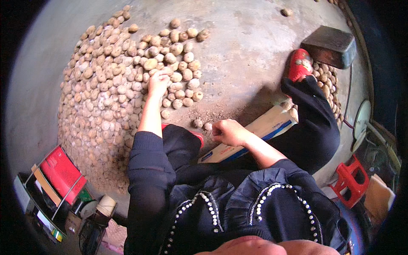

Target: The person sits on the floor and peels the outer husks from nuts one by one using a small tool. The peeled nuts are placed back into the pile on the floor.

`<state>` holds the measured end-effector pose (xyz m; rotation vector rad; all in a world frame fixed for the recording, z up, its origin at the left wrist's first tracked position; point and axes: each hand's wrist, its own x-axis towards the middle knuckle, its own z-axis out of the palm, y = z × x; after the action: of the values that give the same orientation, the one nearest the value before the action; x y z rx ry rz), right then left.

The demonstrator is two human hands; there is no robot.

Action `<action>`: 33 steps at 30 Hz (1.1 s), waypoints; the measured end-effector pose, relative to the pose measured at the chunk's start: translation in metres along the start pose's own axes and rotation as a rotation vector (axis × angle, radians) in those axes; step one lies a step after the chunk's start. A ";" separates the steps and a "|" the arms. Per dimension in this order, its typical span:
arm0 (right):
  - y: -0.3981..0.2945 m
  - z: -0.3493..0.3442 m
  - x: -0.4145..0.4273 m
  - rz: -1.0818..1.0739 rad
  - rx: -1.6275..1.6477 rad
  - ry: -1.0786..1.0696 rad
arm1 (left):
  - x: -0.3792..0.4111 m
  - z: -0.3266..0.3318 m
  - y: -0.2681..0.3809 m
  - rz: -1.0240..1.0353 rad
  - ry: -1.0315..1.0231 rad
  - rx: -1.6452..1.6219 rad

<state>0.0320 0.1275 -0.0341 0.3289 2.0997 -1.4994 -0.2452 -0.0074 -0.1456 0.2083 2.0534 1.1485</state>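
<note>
A broad heap of round, tan tubers point(105, 92) covers the floor on the left. My left hand point(158, 83) reaches over its right edge, fingertips bent down among the tubers; whether one is gripped is hidden. My right hand point(231, 132) is curled in front of my body, knuckles up. Just left of its fingers, a pale tuber point(207, 126) rests on the floor beside a darker one point(197, 123). Any object inside the right hand is hidden. Under my right forearm lies a long cream carton point(271, 122) with a blue stripe and printing; several tubers show at its far end.
Crumbs of soil point(220, 114) are scattered on the concrete floor point(242, 47). A dark rectangular container point(330, 46) stands beyond my red slipper point(299, 65), near more tubers point(328, 83). To the right is a red plastic stool point(352, 181). A rack with a red panel point(62, 170) stands lower left.
</note>
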 end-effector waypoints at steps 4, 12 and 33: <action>0.002 0.001 -0.001 0.015 0.001 -0.015 | 0.007 0.007 0.006 0.128 0.078 0.184; 0.001 -0.007 -0.002 0.090 0.081 -0.050 | 0.066 0.084 0.062 0.509 0.166 0.406; -0.004 -0.030 0.000 0.119 0.326 0.119 | 0.075 0.119 0.115 0.069 -0.626 -0.732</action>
<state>0.0216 0.1537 -0.0238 0.6663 1.8805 -1.7869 -0.2401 0.1732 -0.1322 0.2337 1.0164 1.5566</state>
